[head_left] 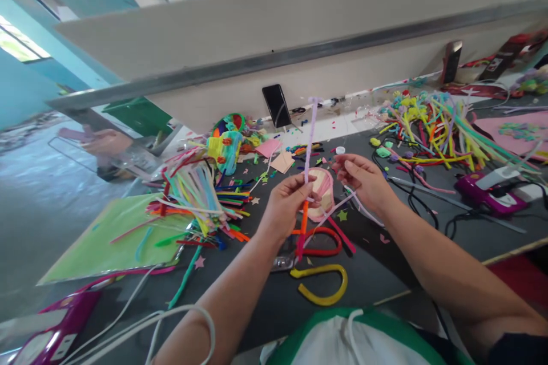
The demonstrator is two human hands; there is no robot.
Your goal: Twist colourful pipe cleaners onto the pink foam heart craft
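Note:
My left hand [287,201] is closed on a lilac pipe cleaner [312,131], which stands upright out of the fingers. Below that grip hangs an orange and pink pipe cleaner length [304,225]. My right hand [363,181] is at the right, thumb and fingertips pinched together; whatever they hold is too small to make out. A loose lilac strand [366,211] runs just under its fingers. Between the hands, a pink oval piece [322,194] lies on the table, partly hidden by my left fingers. Scissors with red and yellow handles [323,291] lie below my hands.
Pipe cleaner bundles lie at left [192,191] and right [449,131]. A phone [277,105] leans on the back panel. Purple devices [490,193] with cables sit right and front left. A green sheet [111,234] lies left. Another person's hand [109,142] shows beyond it.

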